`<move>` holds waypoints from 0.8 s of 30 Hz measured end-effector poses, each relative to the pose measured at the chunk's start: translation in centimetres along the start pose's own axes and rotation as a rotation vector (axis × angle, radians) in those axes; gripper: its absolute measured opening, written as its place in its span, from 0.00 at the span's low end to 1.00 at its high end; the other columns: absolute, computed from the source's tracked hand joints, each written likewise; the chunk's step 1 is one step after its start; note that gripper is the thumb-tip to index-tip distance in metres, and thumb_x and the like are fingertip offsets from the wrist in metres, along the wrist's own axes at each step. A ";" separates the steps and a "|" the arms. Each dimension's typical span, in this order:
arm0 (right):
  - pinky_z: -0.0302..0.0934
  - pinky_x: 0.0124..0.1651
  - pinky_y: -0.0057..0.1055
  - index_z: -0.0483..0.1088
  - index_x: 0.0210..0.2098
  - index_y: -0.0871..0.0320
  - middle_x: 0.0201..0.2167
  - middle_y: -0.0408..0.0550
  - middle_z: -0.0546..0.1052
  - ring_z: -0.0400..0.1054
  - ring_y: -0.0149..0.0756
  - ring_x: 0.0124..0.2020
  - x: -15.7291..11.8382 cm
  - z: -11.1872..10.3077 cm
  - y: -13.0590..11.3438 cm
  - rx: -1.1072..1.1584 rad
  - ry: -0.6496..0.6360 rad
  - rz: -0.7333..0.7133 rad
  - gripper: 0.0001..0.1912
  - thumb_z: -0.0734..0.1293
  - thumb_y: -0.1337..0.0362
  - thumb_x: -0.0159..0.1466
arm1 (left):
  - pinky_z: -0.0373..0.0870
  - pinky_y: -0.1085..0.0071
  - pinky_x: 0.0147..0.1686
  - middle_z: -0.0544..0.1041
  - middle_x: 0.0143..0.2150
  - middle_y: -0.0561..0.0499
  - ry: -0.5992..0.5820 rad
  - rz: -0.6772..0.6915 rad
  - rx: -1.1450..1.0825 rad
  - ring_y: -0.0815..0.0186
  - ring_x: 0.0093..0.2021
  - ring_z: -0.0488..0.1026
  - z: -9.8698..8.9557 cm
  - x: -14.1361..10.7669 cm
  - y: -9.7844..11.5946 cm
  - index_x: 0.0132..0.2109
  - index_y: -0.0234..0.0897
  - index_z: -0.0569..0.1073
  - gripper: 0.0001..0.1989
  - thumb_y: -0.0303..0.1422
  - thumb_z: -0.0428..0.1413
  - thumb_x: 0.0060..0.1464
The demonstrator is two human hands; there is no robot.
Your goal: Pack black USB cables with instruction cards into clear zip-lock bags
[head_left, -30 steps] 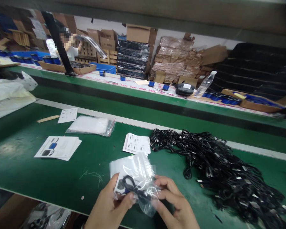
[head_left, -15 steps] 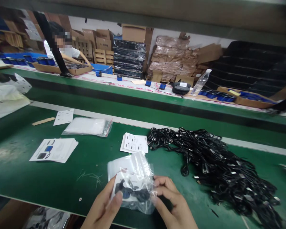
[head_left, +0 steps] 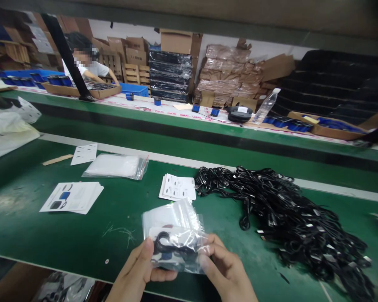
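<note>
Between my hands is a clear plastic bag (head_left: 189, 261) with a coiled black cable (head_left: 176, 247) and a printed leaflet inside. My left hand (head_left: 141, 266) grips its left edge, thumb on top and fingers beneath. At the right edge, the fingers and thumb of my right hand (head_left: 225, 264) pinch the plastic. Just beyond the held bag, other clear bags (head_left: 164, 214) lie on the green table (head_left: 119, 247). A stack of printed leaflets (head_left: 179, 187) sits behind them. To the right spreads a large tangled heap of black cables (head_left: 271, 205).
On the left are more leaflets (head_left: 72, 197), a packet of clear bags (head_left: 113, 166), a single sheet (head_left: 84, 154) and a flat wooden strip (head_left: 57, 160). A raised shelf behind carries blue parts (head_left: 214, 112) and a plastic bottle (head_left: 267, 105). A co-worker (head_left: 88, 63) stands beyond it.
My left thumb has shifted to the bag's left edge, and its fingers now show underneath. The bag's lower edge has risen, and the cable coil shows more clearly. My right hand stays at the right edge.
</note>
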State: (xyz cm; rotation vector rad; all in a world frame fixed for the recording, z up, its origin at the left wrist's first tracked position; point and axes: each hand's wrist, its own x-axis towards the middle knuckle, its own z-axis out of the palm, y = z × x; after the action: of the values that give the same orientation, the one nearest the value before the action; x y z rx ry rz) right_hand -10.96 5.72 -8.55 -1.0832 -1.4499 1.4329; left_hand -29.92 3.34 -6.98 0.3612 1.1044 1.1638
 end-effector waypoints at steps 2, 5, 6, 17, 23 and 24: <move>0.60 0.41 0.29 0.72 0.28 0.55 0.34 0.46 0.67 0.64 0.37 0.39 0.1 0.0 0.0 0.147 -0.041 0.080 0.12 0.65 0.54 0.62 | 0.81 0.66 0.30 0.82 0.38 0.44 0.029 -0.017 0.013 0.57 0.34 0.80 -0.1 0.1 -0.4 0.47 0.30 0.74 0.29 0.50 0.59 0.47; 0.58 0.46 0.30 0.73 0.28 0.55 0.35 0.46 0.67 0.63 0.40 0.44 0.1 -0.4 -0.2 0.201 -0.047 0.104 0.13 0.67 0.52 0.59 | 0.81 0.68 0.30 0.82 0.38 0.45 0.087 -0.008 0.068 0.58 0.33 0.80 -0.2 0.3 -0.7 0.47 0.30 0.74 0.30 0.51 0.60 0.45; 0.56 0.48 0.31 0.73 0.28 0.55 0.36 0.46 0.67 0.63 0.41 0.46 0.1 -0.6 -0.3 0.180 -0.033 0.093 0.13 0.67 0.52 0.59 | 0.81 0.68 0.30 0.82 0.38 0.46 0.096 0.018 0.088 0.59 0.33 0.80 -0.3 0.4 -0.7 0.49 0.30 0.73 0.32 0.52 0.59 0.45; 0.56 0.54 0.36 0.69 0.34 0.53 0.40 0.47 0.66 0.58 0.42 0.53 -0.2 -0.8 0.0 -0.469 0.005 -0.413 0.10 0.62 0.75 0.61 | 0.80 0.71 0.35 0.82 0.40 0.47 0.276 0.188 0.233 0.57 0.38 0.80 0.7 -0.3 -0.7 0.56 0.31 0.69 0.38 0.54 0.58 0.44; 0.55 0.54 0.37 0.71 0.32 0.55 0.43 0.49 0.65 0.56 0.44 0.54 0.0 -0.3 -0.4 -0.524 0.029 -0.441 0.10 0.64 0.76 0.59 | 0.79 0.63 0.36 0.81 0.40 0.45 0.278 0.167 0.194 0.55 0.33 0.80 -0.1 -0.6 -2.4 0.44 0.35 0.77 0.29 0.51 0.62 0.40; 0.56 0.52 0.35 0.72 0.30 0.55 0.42 0.48 0.67 0.59 0.43 0.52 0.1 -0.2 -0.6 -0.462 -0.029 -0.343 0.08 0.64 0.74 0.60 | 0.79 0.62 0.36 0.82 0.38 0.45 0.258 0.169 0.204 0.55 0.31 0.80 -0.3 -0.6 -2.6 0.42 0.35 0.78 0.27 0.52 0.61 0.41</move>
State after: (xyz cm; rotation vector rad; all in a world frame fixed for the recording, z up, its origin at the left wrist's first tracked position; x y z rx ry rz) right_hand -10.84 5.90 -7.94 -1.0179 -1.9386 0.8968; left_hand -28.74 1.65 -8.67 0.4793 1.4460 1.2752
